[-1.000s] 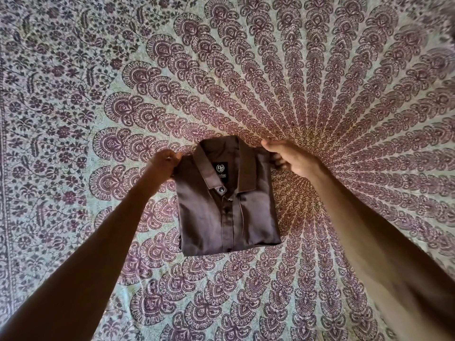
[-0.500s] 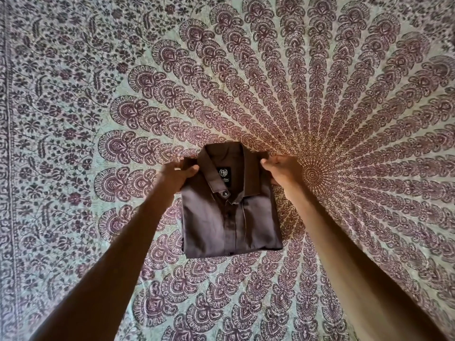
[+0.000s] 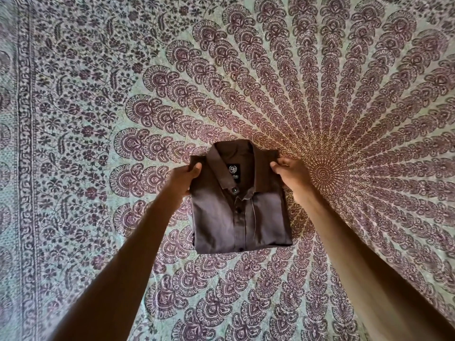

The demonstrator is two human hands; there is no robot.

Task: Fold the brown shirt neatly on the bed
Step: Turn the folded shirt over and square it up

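Both hands, left hand [image 3: 184, 177] and right hand [image 3: 290, 174], pinch the folded brown shirt [image 3: 240, 207].

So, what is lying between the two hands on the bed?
In the head view, the folded brown shirt lies between left hand and right hand; each grips a shoulder edge beside the collar.

folded cotton button-up shirt [image 3: 240, 207]: plain dark brown, darker brown buttons | small square neck label [image 3: 233, 170]: black with a white round emblem and white lettering | printed cotton bedspread [image 3: 344, 94]: pale mint-green ground, maroon-purple mandala of radiating paisley fans, floral vine field, banded border at left
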